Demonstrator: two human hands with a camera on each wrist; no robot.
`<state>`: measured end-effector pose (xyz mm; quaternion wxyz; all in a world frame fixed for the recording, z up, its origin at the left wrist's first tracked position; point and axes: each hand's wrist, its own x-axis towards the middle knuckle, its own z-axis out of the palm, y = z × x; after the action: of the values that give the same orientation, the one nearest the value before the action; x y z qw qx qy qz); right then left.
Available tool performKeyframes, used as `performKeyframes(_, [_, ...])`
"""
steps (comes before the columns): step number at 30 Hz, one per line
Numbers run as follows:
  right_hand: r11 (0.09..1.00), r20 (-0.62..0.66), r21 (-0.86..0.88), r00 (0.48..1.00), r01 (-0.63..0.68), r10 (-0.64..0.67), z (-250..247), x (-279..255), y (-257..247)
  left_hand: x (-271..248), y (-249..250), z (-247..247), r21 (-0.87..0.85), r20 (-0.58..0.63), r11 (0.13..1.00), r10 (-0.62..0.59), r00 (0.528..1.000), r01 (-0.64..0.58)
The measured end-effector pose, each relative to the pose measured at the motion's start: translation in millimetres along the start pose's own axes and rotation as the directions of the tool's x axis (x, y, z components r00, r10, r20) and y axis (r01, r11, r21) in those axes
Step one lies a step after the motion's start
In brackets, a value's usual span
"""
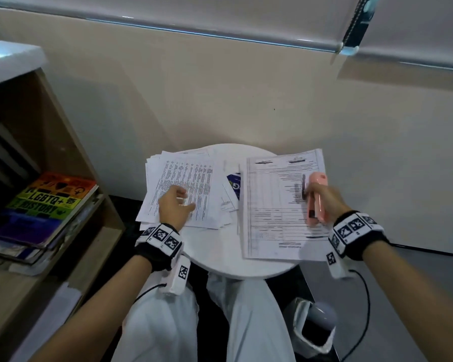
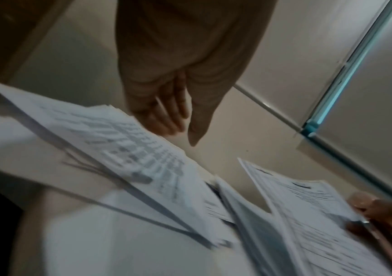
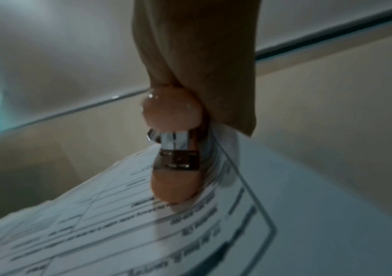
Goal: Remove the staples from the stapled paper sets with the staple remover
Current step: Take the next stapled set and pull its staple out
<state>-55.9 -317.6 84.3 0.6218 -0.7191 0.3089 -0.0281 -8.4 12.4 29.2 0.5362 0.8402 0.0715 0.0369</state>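
Standing nearest the wall, one round white counter (image 1: 220, 259) carries everything; all places below are given from it. To its left stands one wooden shelf unit (image 1: 71, 142) with one rainbow-covered book (image 1: 50, 205) lying on top of a small stack of others. On the floor at its near right sits one lined waste bin (image 1: 313, 327).

Two main heaps of paper lie on the counter. One loose, fanned heap of printed sheets (image 1: 186, 178) covers its left half and overhangs the left edge. One stapled paper set (image 1: 277, 205), a form with ruled boxes, covers its right half and overhangs the near and right edges. Between the two, at the counter's middle, lies one leaflet with a blue panel (image 1: 234, 185) among a few smaller sheets.

One pink staple remover (image 1: 317, 199) hangs above the right-hand set, its metal end (image 3: 178, 149) pointing away from the person.

The right hand (image 1: 324, 197) has its fingers clenched round the pink tool. The left hand (image 1: 174, 207) hovers over the left heap, fingers (image 2: 166, 112) released and loosely extended, holding nothing; whether they touch the sheets cannot be told.
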Motion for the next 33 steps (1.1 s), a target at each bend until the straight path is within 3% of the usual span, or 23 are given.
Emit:
performKeyframes(2, [0.997,0.007,-0.071,1.0,-0.012,0.013,4,22,-5,17,-16,-8,0.34,-0.092,0.931,-0.105,0.99,0.13])
performKeyframes(4, [0.992,0.015,-0.122,1.0,-0.019,0.021,11,39,-7,28,-25,-16,0.503,-0.173,0.821,-0.209,0.963,0.268])
performKeyframes(6, [0.98,-0.019,-0.191,0.999,-0.048,0.045,21,54,-6,37,-35,-19,0.567,-0.2,0.762,-0.241,0.95,0.313])
performKeyframes(10, [0.945,-0.039,-0.304,0.993,-0.121,0.115,34,72,12,42,-50,-14,0.587,-0.172,0.75,-0.252,0.952,0.304])
performKeyframes(12, [0.857,-0.129,-0.51,0.992,-0.072,0.007,38,76,24,44,-51,-13,0.559,-0.179,0.765,-0.265,0.948,0.319])
performKeyframes(14, [0.759,-0.176,-0.646,0.949,0.088,-0.261,44,64,26,48,-51,-17,0.524,-0.178,0.778,-0.299,0.938,0.347])
performKeyframes(16, [0.737,-0.156,-0.642,0.905,0.212,-0.396,48,45,25,52,-52,-22,0.5,-0.147,0.789,-0.329,0.933,0.357])
performKeyframes(18, [0.834,-0.088,-0.504,0.947,0.226,-0.31,51,33,30,55,-54,-23,0.494,-0.146,0.795,-0.323,0.935,0.351])
performKeyframes(20, [0.911,0.022,-0.397,0.994,0.111,-0.111,54,24,39,56,-52,-22,0.495,-0.146,0.798,-0.314,0.938,0.344])
performKeyframes(23, [0.916,0.208,-0.401,0.971,-0.024,0.117,61,9,51,58,-48,-24,0.478,-0.08,0.804,-0.361,0.929,0.353])
performKeyframes(33, [0.916,0.138,-0.398,0.983,-0.053,0.117,70,2,60,74,-56,-35,0.38,0.038,0.852,-0.403,0.915,0.36])
